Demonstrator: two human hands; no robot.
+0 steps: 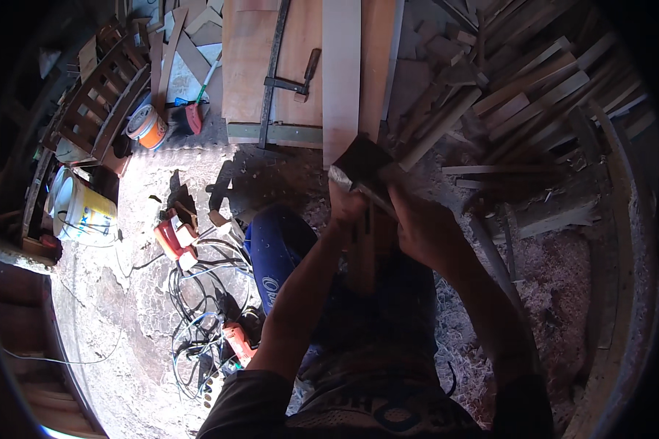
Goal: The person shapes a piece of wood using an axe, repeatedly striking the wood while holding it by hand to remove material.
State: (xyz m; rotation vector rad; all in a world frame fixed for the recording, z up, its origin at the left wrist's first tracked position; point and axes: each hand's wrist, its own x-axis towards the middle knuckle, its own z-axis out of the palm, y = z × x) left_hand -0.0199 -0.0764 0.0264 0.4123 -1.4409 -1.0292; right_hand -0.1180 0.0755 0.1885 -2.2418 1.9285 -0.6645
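Observation:
Both my hands are raised in front of my knees, around a dark, squarish piece [365,157] with a pale lower left edge; shade hides its exact kind. My left hand [348,205] is closed at its near left edge. On the right, my right hand [421,223] closes around its near right side, fingers partly in shadow. Just beyond lies a long pale board [342,80] on a wooden worktop [245,58]. Below my hands, a narrow wooden piece [362,252] shows between my legs.
A bar clamp [269,88] lies across the worktop. Stacked lumber [534,95] fills the far right. At left are an orange bucket [148,128], a white bucket [88,212], a red power tool [174,238], another orange-red tool [239,344] and tangled cables [190,314]. Shavings [549,293] cover the floor.

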